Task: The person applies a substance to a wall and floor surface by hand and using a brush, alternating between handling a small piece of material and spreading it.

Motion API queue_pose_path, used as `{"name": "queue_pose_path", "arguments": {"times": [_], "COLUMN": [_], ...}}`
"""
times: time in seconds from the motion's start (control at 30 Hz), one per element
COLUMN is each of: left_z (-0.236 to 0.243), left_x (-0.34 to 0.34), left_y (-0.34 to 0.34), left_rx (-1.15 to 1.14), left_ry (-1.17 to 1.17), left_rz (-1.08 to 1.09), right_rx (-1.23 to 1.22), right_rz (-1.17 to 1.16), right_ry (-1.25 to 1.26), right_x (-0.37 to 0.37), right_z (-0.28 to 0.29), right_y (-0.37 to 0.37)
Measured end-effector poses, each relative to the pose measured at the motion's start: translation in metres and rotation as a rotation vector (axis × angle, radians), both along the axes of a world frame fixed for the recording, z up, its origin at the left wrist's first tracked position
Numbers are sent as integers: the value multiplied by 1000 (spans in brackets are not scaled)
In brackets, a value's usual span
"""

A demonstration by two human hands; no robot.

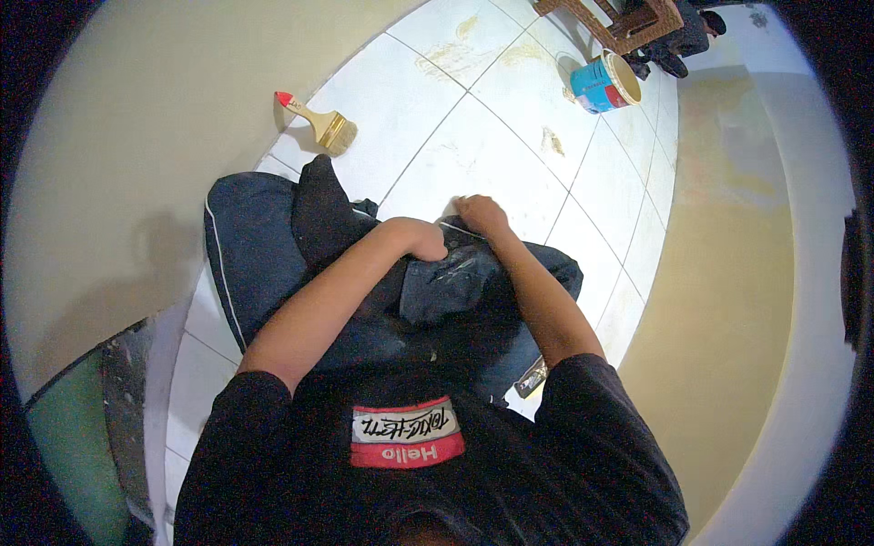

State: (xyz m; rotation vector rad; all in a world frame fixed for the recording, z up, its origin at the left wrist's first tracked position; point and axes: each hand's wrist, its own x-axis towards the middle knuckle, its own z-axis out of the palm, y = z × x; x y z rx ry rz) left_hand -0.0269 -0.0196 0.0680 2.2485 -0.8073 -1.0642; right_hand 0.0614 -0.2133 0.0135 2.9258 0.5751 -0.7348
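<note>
Both of my hands are down at my lap, over dark blue trousers (250, 255) with white piping. My left hand (419, 239) is curled, its knuckles turned up and its fingertips mostly hidden against the cloth. Just beyond and to the right, my right hand (482, 217) has bent fingers at the edge of the same fabric. Between my forearms lies a dark fabric fold (443, 289) with pale smears on it. A black, sock-like shape (320, 214) rises to the left of my left hand.
A wide paintbrush (319, 123) with a red-tipped handle leans by the left wall. Farther off stands a blue bucket (596, 86) with pale drips, near brown wooden furniture (637, 32) and a dark bundle (687, 45). Smears mark the white tiles (446, 150). A small metallic object (531, 378) lies by my right elbow.
</note>
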Motion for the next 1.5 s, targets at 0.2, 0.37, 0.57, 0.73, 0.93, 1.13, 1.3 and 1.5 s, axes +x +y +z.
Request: {"name": "queue_pose_path", "arguments": {"times": [0.2,0.37,0.57,0.73,0.93,1.13,1.3,1.5], "left_z": [-7,-11,21,21,22,22,3,8], "left_x": [-1,1,2,0,-2,-1,12,35], "left_y": [2,12,-11,-7,3,2,15,23], "left_rx": [48,43,52,49,79,139,154,-3], "left_ry": [41,34,46,30,40,43,-67,-293], "left_rz": [26,-4,40,97,164,112,255,683], "right_rx": [2,174,75,97,97,79,272,681], "right_rz": [-247,19,-230,-155,69,-267,-286,-184], "right_ry": [-93,5,-124,-79,14,-35,-86,98], "right_x": [17,-3,24,5,-2,-4,6,0], "right_z": [41,11,-2,24,21,41,34,51], "right_y": [-1,22,-35,-26,2,21,20,34]}}
